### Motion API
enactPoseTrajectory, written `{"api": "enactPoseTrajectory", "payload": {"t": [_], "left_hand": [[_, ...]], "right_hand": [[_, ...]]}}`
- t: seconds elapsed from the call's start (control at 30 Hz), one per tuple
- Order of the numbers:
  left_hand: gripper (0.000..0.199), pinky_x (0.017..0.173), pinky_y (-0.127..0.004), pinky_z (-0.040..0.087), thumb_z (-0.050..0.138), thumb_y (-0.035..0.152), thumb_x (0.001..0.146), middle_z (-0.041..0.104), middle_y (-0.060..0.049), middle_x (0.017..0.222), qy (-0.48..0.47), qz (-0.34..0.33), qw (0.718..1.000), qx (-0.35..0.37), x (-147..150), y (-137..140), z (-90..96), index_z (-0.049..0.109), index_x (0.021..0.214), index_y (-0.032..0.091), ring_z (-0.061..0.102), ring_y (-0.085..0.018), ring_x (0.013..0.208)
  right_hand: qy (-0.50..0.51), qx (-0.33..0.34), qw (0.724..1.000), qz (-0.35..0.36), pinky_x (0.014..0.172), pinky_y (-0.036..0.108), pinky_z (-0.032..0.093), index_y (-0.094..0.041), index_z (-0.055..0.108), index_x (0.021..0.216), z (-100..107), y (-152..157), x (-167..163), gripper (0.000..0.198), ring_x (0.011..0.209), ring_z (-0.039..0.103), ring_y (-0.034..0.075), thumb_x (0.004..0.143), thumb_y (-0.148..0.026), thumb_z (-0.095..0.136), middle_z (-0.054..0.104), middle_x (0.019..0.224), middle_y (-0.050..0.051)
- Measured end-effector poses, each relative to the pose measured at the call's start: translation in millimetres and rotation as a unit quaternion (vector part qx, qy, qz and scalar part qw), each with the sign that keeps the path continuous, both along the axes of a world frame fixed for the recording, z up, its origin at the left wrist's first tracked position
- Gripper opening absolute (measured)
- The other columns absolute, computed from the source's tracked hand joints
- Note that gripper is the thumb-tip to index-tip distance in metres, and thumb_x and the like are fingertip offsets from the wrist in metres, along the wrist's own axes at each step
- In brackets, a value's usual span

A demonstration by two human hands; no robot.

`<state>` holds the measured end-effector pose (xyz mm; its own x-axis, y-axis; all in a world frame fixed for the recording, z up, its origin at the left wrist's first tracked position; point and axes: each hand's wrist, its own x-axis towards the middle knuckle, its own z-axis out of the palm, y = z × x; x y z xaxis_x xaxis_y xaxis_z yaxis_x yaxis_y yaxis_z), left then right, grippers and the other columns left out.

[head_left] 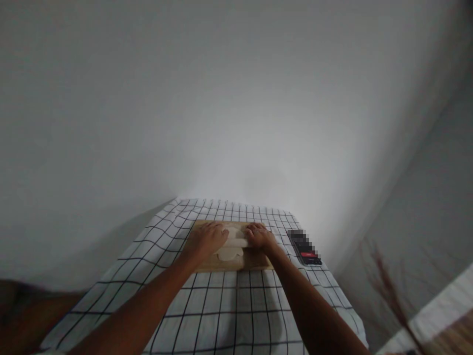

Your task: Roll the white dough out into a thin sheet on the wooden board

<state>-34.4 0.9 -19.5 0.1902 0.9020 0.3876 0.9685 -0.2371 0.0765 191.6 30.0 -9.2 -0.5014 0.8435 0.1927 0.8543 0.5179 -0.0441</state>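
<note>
A wooden board (254, 262) lies on the table, with a flat piece of pale dough (229, 254) on it. Across the dough rests a pale rolling pin (236, 243), running from side to side. My left hand (212, 235) lies over the pin's left end, its thumb toward the middle. Over the right end, the fingers of my right hand (259, 234) are bent around the pin. Both ends of the pin are hidden by my hands. Dough shows in front of the pin and behind it.
A white tablecloth (207, 305) with a dark grid covers the table. To the right of the board lies a phone (306, 254), its screen lit and partly blurred out. A plain pale wall (236, 123) rises behind the table. Dry reddish stems (388, 286) stand beyond its right edge.
</note>
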Motion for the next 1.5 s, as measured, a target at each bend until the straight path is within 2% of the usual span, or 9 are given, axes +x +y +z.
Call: {"api": "enactPoseTrajectory", "payload": {"t": [0.17, 0.3, 0.43, 0.8, 0.97, 1.1, 1.3, 1.5], "left_hand": [[0.034, 0.106, -0.041, 0.041, 0.042, 0.031, 0.097, 0.069, -0.016, 0.122, 0.021, -0.002, 0.999, 0.040, 0, -2, -5.5, 0.069, 0.108, 0.014, 0.060, -0.027, 0.118], [0.032, 0.102, -0.041, 0.044, 0.044, 0.031, 0.097, 0.070, -0.016, 0.118, 0.008, 0.016, 0.999, 0.028, 2, -6, -4.2, 0.069, 0.107, 0.014, 0.062, -0.026, 0.115], [0.031, 0.096, -0.041, 0.047, 0.043, 0.031, 0.097, 0.071, -0.016, 0.110, -0.003, 0.028, 0.999, 0.021, 5, -13, 2.7, 0.069, 0.105, 0.015, 0.063, -0.027, 0.109], [0.033, 0.102, -0.040, 0.043, 0.041, 0.031, 0.096, 0.070, -0.014, 0.118, -0.020, 0.036, 0.999, -0.007, 8, -15, 7.8, 0.067, 0.113, 0.018, 0.061, -0.027, 0.117], [0.036, 0.093, -0.044, 0.047, 0.040, 0.032, 0.096, 0.069, -0.015, 0.118, -0.019, 0.058, 0.998, -0.015, 9, -16, 9.9, 0.063, 0.119, 0.017, 0.064, -0.030, 0.109], [0.033, 0.086, -0.043, 0.049, 0.041, 0.033, 0.094, 0.070, -0.014, 0.115, -0.015, 0.064, 0.998, -0.026, 8, -14, 11.0, 0.063, 0.114, 0.019, 0.065, -0.030, 0.104], [0.031, 0.092, -0.039, 0.046, 0.042, 0.032, 0.094, 0.071, -0.012, 0.115, -0.033, 0.064, 0.996, -0.053, 8, -9, 8.5, 0.064, 0.113, 0.021, 0.064, -0.025, 0.106], [0.039, 0.095, -0.043, 0.045, 0.041, 0.034, 0.096, 0.069, -0.014, 0.121, -0.020, 0.046, 0.999, -0.020, 4, -9, 0.9, 0.061, 0.126, 0.021, 0.063, -0.028, 0.111]], "right_hand": [[0.023, -0.015, 0.999, -0.021, 0.101, 0.049, 0.044, -0.028, 0.059, 0.129, -1, -7, 0, 0.035, 0.133, 0.044, 0.028, 0.102, -0.035, 0.037, 0.053, 0.143, 0.009], [0.056, -0.028, 0.997, -0.048, 0.102, 0.048, 0.044, -0.026, 0.056, 0.130, -3, -8, 0, 0.040, 0.133, 0.045, 0.026, 0.104, -0.038, 0.028, 0.051, 0.144, 0.009], [0.045, -0.032, 0.998, -0.039, 0.105, 0.047, 0.041, -0.025, 0.056, 0.130, -3, -9, 0, 0.041, 0.135, 0.044, 0.024, 0.105, -0.038, 0.026, 0.051, 0.144, 0.008], [0.020, -0.017, 0.999, -0.033, 0.105, 0.045, 0.041, -0.028, 0.058, 0.129, 5, -17, -1, 0.037, 0.134, 0.044, 0.024, 0.104, -0.034, 0.032, 0.054, 0.141, 0.007], [0.021, -0.019, 0.999, -0.039, 0.103, 0.046, 0.042, -0.027, 0.058, 0.129, 3, -15, 0, 0.037, 0.132, 0.046, 0.024, 0.105, -0.036, 0.031, 0.053, 0.143, 0.007], [0.032, -0.014, 0.998, -0.046, 0.101, 0.046, 0.044, -0.026, 0.059, 0.127, -2, -11, -1, 0.039, 0.131, 0.047, 0.024, 0.106, -0.037, 0.028, 0.053, 0.143, 0.007], [0.016, -0.007, 0.999, -0.029, 0.104, 0.047, 0.042, -0.028, 0.059, 0.128, -3, -12, 1, 0.036, 0.135, 0.043, 0.024, 0.104, -0.036, 0.033, 0.052, 0.144, 0.006], [0.050, -0.007, 0.997, -0.056, 0.104, 0.045, 0.043, -0.025, 0.058, 0.129, -5, -10, -1, 0.039, 0.133, 0.046, 0.023, 0.104, -0.037, 0.029, 0.055, 0.141, 0.008]]}}
